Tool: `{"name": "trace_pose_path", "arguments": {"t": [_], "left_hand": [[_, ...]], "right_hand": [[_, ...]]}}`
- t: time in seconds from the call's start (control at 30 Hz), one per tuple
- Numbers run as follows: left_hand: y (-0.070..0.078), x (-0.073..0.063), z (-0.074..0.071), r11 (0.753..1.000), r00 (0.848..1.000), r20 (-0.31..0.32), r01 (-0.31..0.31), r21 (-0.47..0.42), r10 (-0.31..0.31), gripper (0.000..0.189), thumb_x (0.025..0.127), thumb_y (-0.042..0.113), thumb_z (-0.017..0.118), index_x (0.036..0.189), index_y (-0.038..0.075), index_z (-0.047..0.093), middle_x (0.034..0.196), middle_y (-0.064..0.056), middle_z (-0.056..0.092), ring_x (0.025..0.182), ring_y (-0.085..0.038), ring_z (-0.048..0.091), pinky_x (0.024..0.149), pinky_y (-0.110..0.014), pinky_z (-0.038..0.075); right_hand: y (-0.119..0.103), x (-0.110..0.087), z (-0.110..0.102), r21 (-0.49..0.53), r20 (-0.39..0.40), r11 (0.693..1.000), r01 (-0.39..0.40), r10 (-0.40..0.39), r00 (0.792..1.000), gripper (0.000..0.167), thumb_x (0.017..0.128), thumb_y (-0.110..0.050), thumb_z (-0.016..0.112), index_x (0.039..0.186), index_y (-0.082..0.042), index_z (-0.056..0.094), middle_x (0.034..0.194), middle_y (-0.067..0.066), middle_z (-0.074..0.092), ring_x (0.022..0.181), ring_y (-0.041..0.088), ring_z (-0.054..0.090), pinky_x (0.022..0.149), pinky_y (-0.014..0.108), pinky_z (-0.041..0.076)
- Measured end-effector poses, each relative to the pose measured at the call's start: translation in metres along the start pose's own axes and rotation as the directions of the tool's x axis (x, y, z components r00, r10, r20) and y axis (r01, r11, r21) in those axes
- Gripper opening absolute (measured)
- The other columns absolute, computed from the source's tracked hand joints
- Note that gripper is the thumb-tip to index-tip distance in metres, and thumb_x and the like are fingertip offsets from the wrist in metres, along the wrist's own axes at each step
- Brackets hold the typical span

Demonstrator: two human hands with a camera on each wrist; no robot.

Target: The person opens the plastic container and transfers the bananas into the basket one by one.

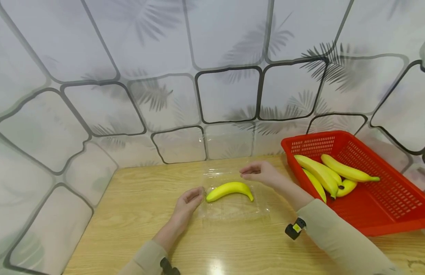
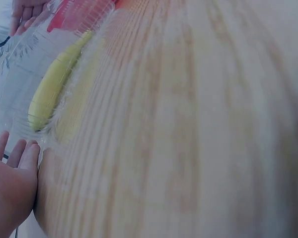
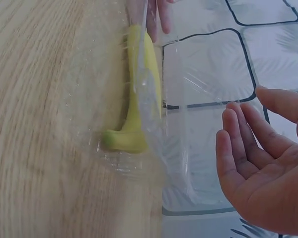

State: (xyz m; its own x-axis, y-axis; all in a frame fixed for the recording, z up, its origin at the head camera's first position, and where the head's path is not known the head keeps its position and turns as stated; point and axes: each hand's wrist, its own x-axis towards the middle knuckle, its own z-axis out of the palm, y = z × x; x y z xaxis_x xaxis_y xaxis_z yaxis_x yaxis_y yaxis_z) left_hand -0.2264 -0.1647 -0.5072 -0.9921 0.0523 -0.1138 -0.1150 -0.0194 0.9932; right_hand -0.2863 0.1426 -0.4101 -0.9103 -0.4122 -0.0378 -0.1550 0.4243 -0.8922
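Observation:
A yellow banana [image 1: 229, 189] lies in a clear plastic clamshell container [image 1: 229, 214] on the table, its lid raised toward the wall. My left hand [image 1: 185, 204] is at the container's left side, fingertips right at the rim near one banana end. Seen from the left wrist, the fingers [image 2: 27, 156] extend loosely beside the clear wall. Over the container's back right part hovers my right hand [image 1: 264, 173]. Its fingers [image 3: 258, 131] are gently bent with nothing between them, apart from the clear lid [image 3: 181, 148] in the right wrist view.
To the right stands a red plastic basket [image 1: 401, 219] with several bananas [image 1: 319, 173] at its left side. Patterned wall covering [image 1: 229, 95] rises behind the wooden table [image 1: 140, 229] and along its left side.

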Motion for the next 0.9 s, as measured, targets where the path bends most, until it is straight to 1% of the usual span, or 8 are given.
{"name": "trace_pose_path", "arguments": {"t": [0.13,0.27,0.37,0.47,0.57,0.7,0.8,0.9], "left_hand": [[0.0,-0.001,0.0,1.0,1.0,0.0,0.006,0.0,-0.006,0.045,0.104,0.006,0.063,0.145,-0.009,0.054,0.155,-0.026,0.055,0.142,-0.032,0.055,0.102,-0.011,0.053],[0.0,-0.002,0.0,1.0,1.0,0.004,0.008,0.004,-0.008,0.045,0.105,0.008,0.063,0.146,-0.009,0.054,0.155,-0.026,0.055,0.142,-0.033,0.055,0.105,-0.013,0.053],[0.001,-0.002,0.0,1.0,1.0,0.005,0.005,0.004,-0.005,0.045,0.105,0.008,0.063,0.146,-0.009,0.054,0.155,-0.026,0.055,0.143,-0.034,0.054,0.107,-0.015,0.053],[0.0,-0.001,0.0,1.0,1.0,0.002,0.005,0.001,-0.005,0.045,0.105,0.007,0.062,0.146,-0.009,0.054,0.155,-0.026,0.055,0.144,-0.034,0.054,0.107,-0.015,0.053],[0.0,-0.001,0.0,1.0,1.0,-0.003,0.008,-0.001,-0.008,0.045,0.105,0.006,0.063,0.146,-0.009,0.054,0.156,-0.025,0.055,0.144,-0.034,0.054,0.107,-0.015,0.053],[0.0,-0.001,0.001,1.0,1.0,-0.003,0.005,0.007,-0.005,0.046,0.105,0.008,0.063,0.146,-0.009,0.053,0.156,-0.025,0.054,0.144,-0.034,0.053,0.111,-0.02,0.052],[0.0,-0.002,0.001,1.0,1.0,-0.002,0.003,0.017,-0.003,0.045,0.105,0.008,0.063,0.146,-0.008,0.054,0.156,-0.025,0.054,0.145,-0.035,0.053,0.114,-0.023,0.052],[-0.001,-0.002,0.001,1.0,1.0,-0.008,0.007,0.017,-0.007,0.044,0.105,0.006,0.062,0.146,-0.008,0.054,0.156,-0.025,0.055,0.145,-0.035,0.053,0.112,-0.02,0.052]], "right_hand": [[0.004,0.002,0.004,0.004,-0.012,1.0,-0.004,0.004,1.0,0.032,0.101,-0.012,0.072,0.125,0.008,0.072,0.119,0.021,0.078,0.103,0.013,0.073,0.099,0.034,0.059],[0.01,0.005,0.008,-0.001,-0.011,1.0,0.009,-0.009,1.0,0.03,0.101,-0.01,0.072,0.124,0.009,0.072,0.118,0.023,0.078,0.099,0.009,0.072,0.094,0.028,0.059],[0.013,0.007,0.01,-0.007,-0.012,1.0,0.023,-0.023,1.0,0.029,0.1,-0.008,0.073,0.122,0.01,0.072,0.118,0.025,0.078,0.098,0.011,0.072,0.09,0.025,0.058],[0.014,0.006,0.013,-0.019,-0.015,1.0,0.008,-0.008,1.0,0.029,0.1,-0.009,0.073,0.123,0.009,0.072,0.117,0.024,0.078,0.102,0.018,0.073,0.092,0.029,0.06],[0.016,0.006,0.016,-0.033,-0.015,0.999,-0.01,0.01,1.0,0.03,0.1,-0.01,0.073,0.123,0.008,0.072,0.119,0.023,0.078,0.106,0.025,0.073,0.097,0.036,0.061],[0.019,0.008,0.019,-0.042,-0.009,0.999,0.012,-0.012,1.0,0.03,0.1,-0.008,0.073,0.124,0.009,0.071,0.12,0.025,0.077,0.11,0.033,0.074,0.101,0.042,0.062],[0.021,0.008,0.021,-0.036,-0.006,0.999,0.025,-0.025,1.0,0.03,0.099,-0.008,0.073,0.124,0.009,0.072,0.12,0.025,0.077,0.109,0.031,0.074,0.1,0.04,0.062],[0.023,0.007,0.023,-0.045,-0.01,0.998,0.039,-0.04,0.999,0.029,0.098,-0.009,0.074,0.122,0.008,0.073,0.117,0.022,0.078,0.103,0.023,0.075,0.094,0.034,0.063]]}}
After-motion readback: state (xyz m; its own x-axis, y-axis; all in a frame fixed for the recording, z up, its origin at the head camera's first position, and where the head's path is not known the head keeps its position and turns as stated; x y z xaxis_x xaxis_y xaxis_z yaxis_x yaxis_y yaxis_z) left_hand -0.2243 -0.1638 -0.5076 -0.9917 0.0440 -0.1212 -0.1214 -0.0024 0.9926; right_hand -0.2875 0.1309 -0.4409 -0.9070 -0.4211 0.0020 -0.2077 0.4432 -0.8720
